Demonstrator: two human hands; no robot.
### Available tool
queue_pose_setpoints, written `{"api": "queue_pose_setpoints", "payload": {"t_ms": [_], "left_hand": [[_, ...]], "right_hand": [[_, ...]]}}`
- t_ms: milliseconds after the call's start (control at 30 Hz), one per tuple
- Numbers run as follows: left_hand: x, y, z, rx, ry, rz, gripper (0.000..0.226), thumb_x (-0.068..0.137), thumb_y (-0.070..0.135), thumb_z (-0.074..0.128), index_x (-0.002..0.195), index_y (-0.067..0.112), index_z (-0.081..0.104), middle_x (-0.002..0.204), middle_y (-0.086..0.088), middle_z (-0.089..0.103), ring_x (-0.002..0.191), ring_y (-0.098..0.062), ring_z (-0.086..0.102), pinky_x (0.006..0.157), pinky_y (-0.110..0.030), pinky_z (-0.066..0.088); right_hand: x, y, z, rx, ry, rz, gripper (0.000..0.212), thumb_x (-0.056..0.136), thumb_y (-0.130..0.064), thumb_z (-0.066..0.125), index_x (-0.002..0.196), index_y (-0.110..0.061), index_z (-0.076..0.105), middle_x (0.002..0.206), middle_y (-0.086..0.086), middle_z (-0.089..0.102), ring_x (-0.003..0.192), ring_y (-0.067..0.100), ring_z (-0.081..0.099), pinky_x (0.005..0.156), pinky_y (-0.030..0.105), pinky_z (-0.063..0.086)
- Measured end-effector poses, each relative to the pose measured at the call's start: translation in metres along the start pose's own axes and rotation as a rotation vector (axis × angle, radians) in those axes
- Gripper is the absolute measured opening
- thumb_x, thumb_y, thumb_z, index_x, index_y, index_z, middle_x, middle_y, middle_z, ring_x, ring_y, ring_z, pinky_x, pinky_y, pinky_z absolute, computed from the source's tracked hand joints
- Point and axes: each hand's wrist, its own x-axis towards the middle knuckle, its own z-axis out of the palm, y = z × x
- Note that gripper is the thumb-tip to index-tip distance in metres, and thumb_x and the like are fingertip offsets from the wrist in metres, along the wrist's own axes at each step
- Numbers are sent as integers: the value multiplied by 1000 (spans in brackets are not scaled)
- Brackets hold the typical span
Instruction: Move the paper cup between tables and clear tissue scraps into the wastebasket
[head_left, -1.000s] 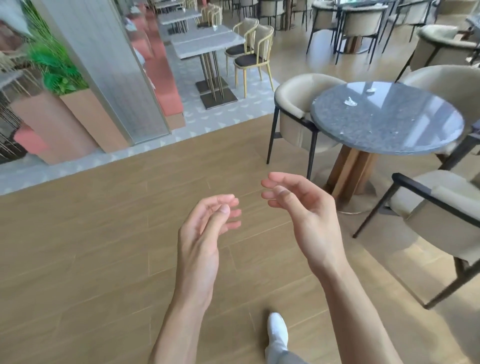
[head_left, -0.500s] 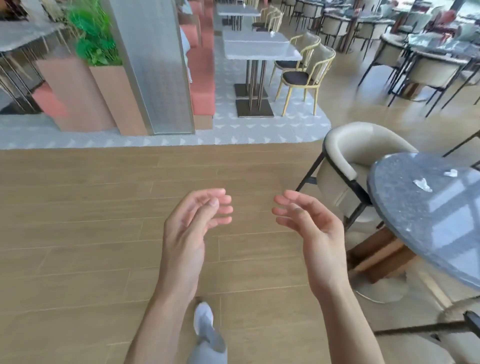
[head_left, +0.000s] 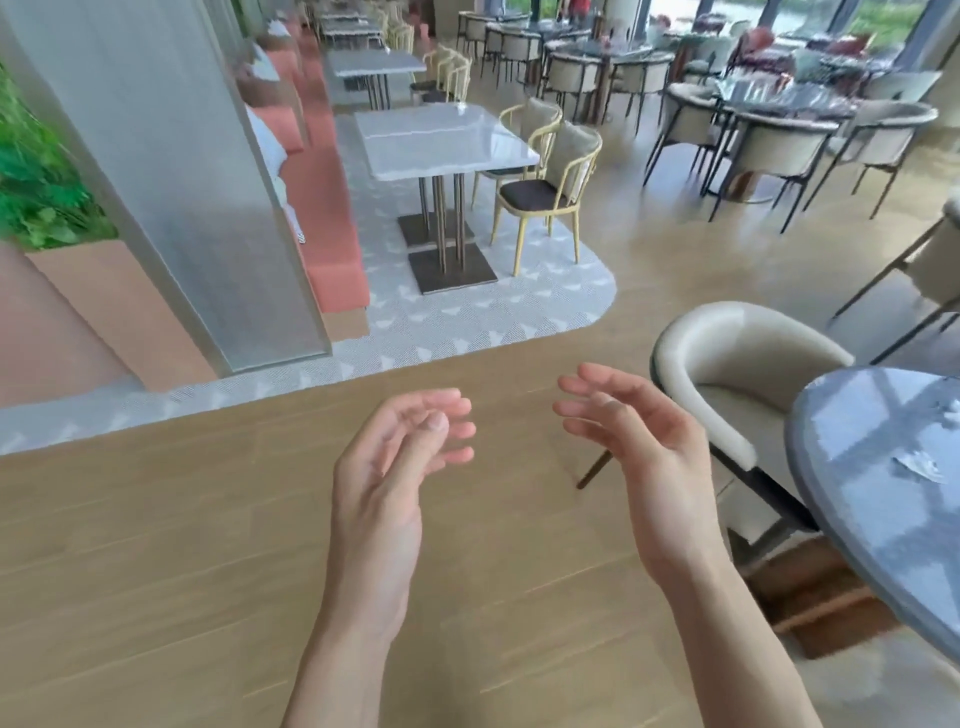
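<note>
Left hand: the bare left hand (head_left: 395, 467) is raised over the floor, fingers loosely curled and parted, holding nothing.
Right hand: the bare right hand (head_left: 639, 447) is level with it and apart from it, palm turned inward, fingers spread, likewise empty.
Reason for posture: both hands appear carried free between pickups, ready for a grasp; this is a judgement.
Tissue scraps: small white crumpled tissue scraps (head_left: 919, 465) lie on the round grey stone-topped table (head_left: 852, 499), to the right of the right hand.
Paper cup, wastebasket: neither is visible.
Seating: a cream upholstered tub chair with black legs (head_left: 727, 364) stands just beyond the right hand, tucked against that table.
Surface: light wood-plank floor (head_left: 156, 545) under both hands.
Room: a white square-topped pedestal table (head_left: 441, 137) stands well ahead on patterned grey flooring; a frosted glass partition (head_left: 171, 182) rises ahead-left.
</note>
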Motion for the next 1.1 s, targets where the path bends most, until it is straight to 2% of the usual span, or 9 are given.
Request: {"api": "queue_pose_setpoints", "payload": {"t_ms": [167, 400, 500, 667, 867, 967, 1100], "left_hand": [[96, -33, 36, 38, -110, -50, 22, 91, 23, 59, 101, 16, 77, 107, -7, 77, 100, -24, 73, 87, -38, 61], [253, -102, 113, 84, -205, -74, 20, 90, 23, 59, 96, 21, 78, 110, -8, 76, 103, -29, 72, 83, -37, 61], [334, -116, 163, 76, -244, -72, 19, 91, 20, 59, 98, 14, 76, 109, -9, 75, 101, -29, 72, 83, -39, 61], [453, -122, 237, -29, -276, -10, 18, 92, 17, 58, 97, 14, 75, 106, -10, 75, 96, -25, 72, 80, -34, 60], [546, -177, 309, -56, -318, -93, 19, 90, 19, 59, 98, 10, 74, 105, -11, 75, 96, -25, 72, 82, -34, 60], [605, -209, 340, -46, -318, -126, 19, 89, 19, 59, 97, 10, 74, 102, -9, 76, 95, -23, 72, 82, -32, 60], [701, -252, 389, -50, -329, -154, 21, 90, 18, 59, 100, 6, 73, 103, -11, 75, 96, -23, 72, 84, -34, 60]], "right_hand": [[87, 28, 0, 25, 123, 16, 27, 92, -22, 59, 112, -13, 74, 109, 2, 79, 98, 22, 76, 90, 34, 60], [251, 79, -21, 87, 200, 16, 20, 94, -18, 61, 109, -15, 75, 106, 2, 79, 96, 21, 76, 86, 28, 58], [340, 82, -43, 115, 230, 18, 20, 96, -17, 59, 109, -16, 74, 106, 3, 80, 98, 23, 76, 87, 32, 59], [468, 72, -82, 126, 273, -64, 23, 93, -20, 58, 108, -17, 75, 108, 5, 80, 99, 24, 76, 84, 27, 60], [564, 110, -115, 83, 339, 21, 23, 90, -23, 60, 105, -16, 77, 106, 7, 80, 98, 27, 76, 84, 32, 57], [620, 133, -129, 52, 369, 56, 23, 89, -24, 61, 103, -21, 79, 106, 7, 80, 98, 26, 76, 81, 28, 59], [717, 155, -153, 5, 414, 48, 25, 89, -26, 60, 105, -30, 79, 108, 5, 79, 101, 26, 76, 91, 40, 55]]}}
